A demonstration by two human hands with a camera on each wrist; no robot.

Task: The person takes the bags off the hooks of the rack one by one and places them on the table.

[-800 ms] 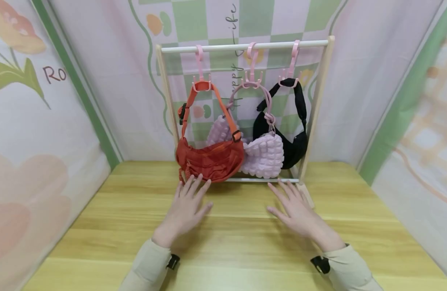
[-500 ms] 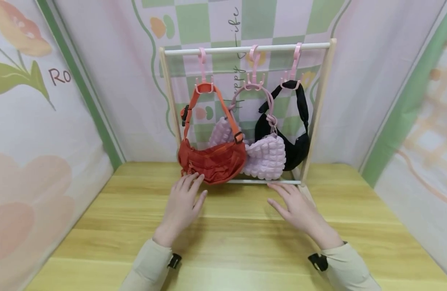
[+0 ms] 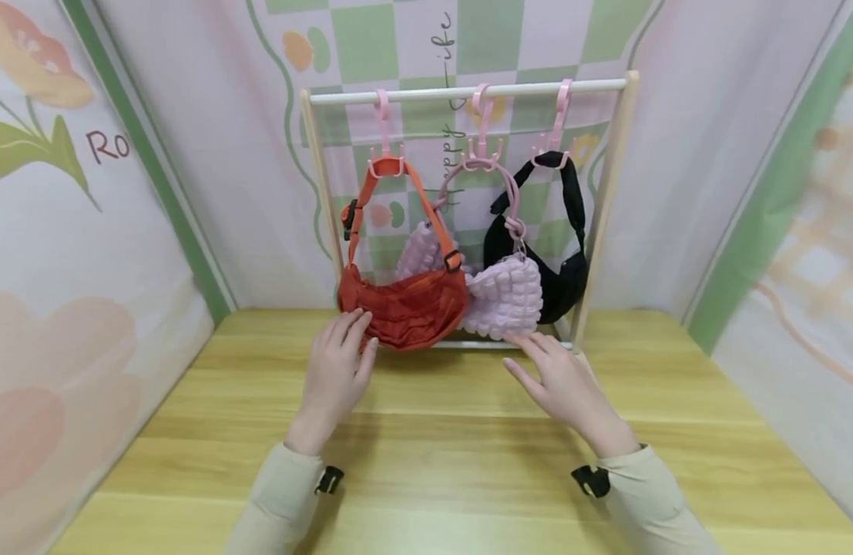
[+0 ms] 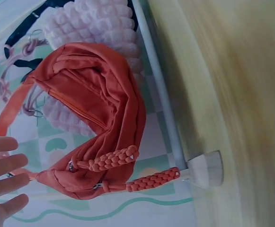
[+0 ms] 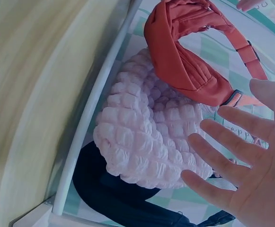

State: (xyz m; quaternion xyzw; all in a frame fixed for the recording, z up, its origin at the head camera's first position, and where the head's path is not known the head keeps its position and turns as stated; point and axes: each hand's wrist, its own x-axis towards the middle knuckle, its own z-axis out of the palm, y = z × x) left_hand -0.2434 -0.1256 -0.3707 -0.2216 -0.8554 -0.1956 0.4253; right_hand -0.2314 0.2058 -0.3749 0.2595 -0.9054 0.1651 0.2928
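Note:
A red crossbody bag (image 3: 412,308) hangs at the left of a small rack by its orange strap. Beside it hangs a puffy pink bag (image 5: 137,127), partly behind the red one, and at the right a black shoulder bag (image 3: 568,281). My left hand (image 3: 334,366) is raised in front of the red bag's lower left side, fingers extended; two braided zipper pulls (image 4: 113,158) dangle from that bag. With fingers spread, my right hand (image 5: 255,161) is held near the pink bag's lower right. Neither hand grips anything.
The rack has a white top bar (image 3: 433,94) and wooden side posts (image 3: 609,193). Each bag hangs from a pink hook (image 3: 483,127). Below lies a wood-grain table (image 3: 433,462), with printed cloth walls behind and at both sides.
My left hand has moved left and slightly up, its fingertips now overlapping the red bag. My right hand has shifted a little left and up toward the pink bag. The bags hang as before.

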